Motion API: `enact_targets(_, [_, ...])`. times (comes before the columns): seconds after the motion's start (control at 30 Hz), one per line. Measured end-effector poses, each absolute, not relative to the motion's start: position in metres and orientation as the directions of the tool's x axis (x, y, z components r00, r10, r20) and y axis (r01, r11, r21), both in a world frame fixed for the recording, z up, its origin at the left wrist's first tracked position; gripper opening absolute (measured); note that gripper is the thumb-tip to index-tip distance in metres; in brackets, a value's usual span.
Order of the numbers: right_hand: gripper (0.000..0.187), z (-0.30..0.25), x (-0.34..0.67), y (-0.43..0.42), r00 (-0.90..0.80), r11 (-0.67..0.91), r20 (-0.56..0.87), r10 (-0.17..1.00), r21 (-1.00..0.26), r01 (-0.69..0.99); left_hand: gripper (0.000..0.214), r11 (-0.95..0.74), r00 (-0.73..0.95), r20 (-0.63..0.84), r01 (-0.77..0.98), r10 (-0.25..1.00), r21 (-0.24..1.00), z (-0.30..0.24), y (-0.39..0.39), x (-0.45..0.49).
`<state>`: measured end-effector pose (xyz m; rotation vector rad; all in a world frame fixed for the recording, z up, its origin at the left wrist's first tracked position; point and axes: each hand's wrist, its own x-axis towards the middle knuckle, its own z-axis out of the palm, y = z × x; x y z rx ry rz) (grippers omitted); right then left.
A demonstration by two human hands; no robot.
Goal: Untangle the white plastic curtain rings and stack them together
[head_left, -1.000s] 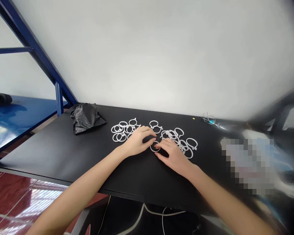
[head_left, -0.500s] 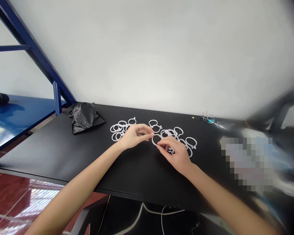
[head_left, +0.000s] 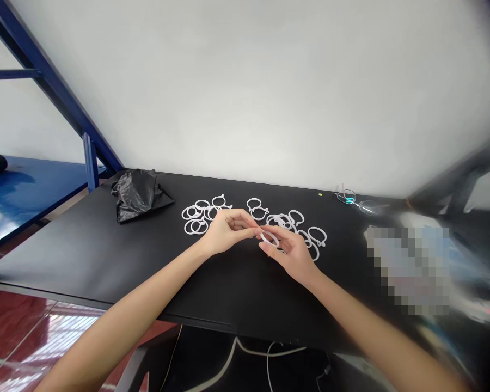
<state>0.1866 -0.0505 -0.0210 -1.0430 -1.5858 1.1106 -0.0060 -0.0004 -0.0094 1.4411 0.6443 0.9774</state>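
Observation:
A white curtain ring (head_left: pixel 274 243) is between my two hands above the black table (head_left: pixel 228 283). My left hand (head_left: pixel 231 231) pinches it at its left side with thumb and fingertips. My right hand (head_left: pixel 292 250) has its fingers along the far side of the same ring, its thumb on the near side; the exact contact there is partly hidden. Beyond my left hand lies a loose group of white curtain rings (head_left: pixel 196 226), each with a small eyelet. A second group of rings (head_left: pixel 317 235) spreads behind and right of my right hand, which covers part of it.
A crumpled black plastic bag (head_left: pixel 136 196) lies at the back left. Clear packaging (head_left: pixel 369 207) and a blurred plastic bag (head_left: pixel 465 261) lie to the right. A pale wall (head_left: pixel 245 98) rises behind the table; a blue metal frame (head_left: pixel 61 98) stands at left. Cables (head_left: pixel 228 365) hang below.
The held ring has turned from facing me to a flatter, slanted pose. My hands have come closer together, and my right fingers now reach along the ring's far side.

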Motion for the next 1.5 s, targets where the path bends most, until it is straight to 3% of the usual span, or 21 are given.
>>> enact_targets(0.13, [0.031,-0.023,0.187,-0.048,-0.221,0.231,0.218,0.951,-0.972,0.036,0.025,-0.085,0.489,0.166,-0.184,0.856,0.979,-0.010,0.002,-0.007])
enact_targets(0.37, [0.029,-0.019,0.188,-0.046,-0.246,0.206,0.198,0.949,-0.979,0.006,0.026,-0.041,0.495,0.129,-0.183,0.860,0.982,-0.009,0.000,-0.005])
enact_targets(0.5, [0.046,-0.018,0.190,-0.047,-0.266,0.154,0.148,0.953,-0.988,0.000,0.029,-0.093,0.467,0.148,-0.139,0.872,0.986,-0.004,0.006,-0.011])
enact_targets(0.6, [0.058,-0.019,0.192,-0.046,-0.232,0.192,0.178,0.956,-0.981,0.040,0.033,-0.254,0.294,0.233,0.035,0.927,0.966,0.001,0.020,-0.028])
enact_targets(0.67, [0.052,-0.019,0.194,-0.045,-0.185,0.227,0.213,0.959,-0.972,0.059,0.032,-0.360,0.178,0.321,0.277,0.930,0.891,0.004,0.029,-0.043])
enact_targets(0.73, [0.042,-0.019,0.194,-0.044,-0.138,0.247,0.237,0.962,-0.967,0.058,0.029,-0.373,0.206,0.312,0.430,0.927,0.822,0.009,0.035,-0.057])
enact_targets(0.9, [0.032,-0.018,0.193,-0.045,-0.054,0.263,0.260,0.964,-0.962,0.076,0.017,-0.402,0.430,0.155,0.575,0.889,0.713,0.018,0.038,-0.083])
enact_targets(1.0, [0.032,-0.018,0.193,-0.045,-0.019,0.266,0.265,0.964,-0.960,0.087,0.016,-0.408,0.441,0.110,0.669,0.891,0.621,0.017,0.040,-0.093])
enact_targets(1.27, [0.028,-0.015,0.195,-0.043,0.053,0.295,0.300,0.952,-0.952,0.086,0.012,-0.425,0.407,0.149,0.761,0.901,0.490,0.022,0.040,-0.104])
enact_targets(1.5, [0.024,-0.010,0.204,-0.037,0.212,0.312,0.327,0.921,-0.945,0.102,0.035,-0.603,0.560,0.223,0.755,0.798,0.260,0.031,0.041,-0.033])
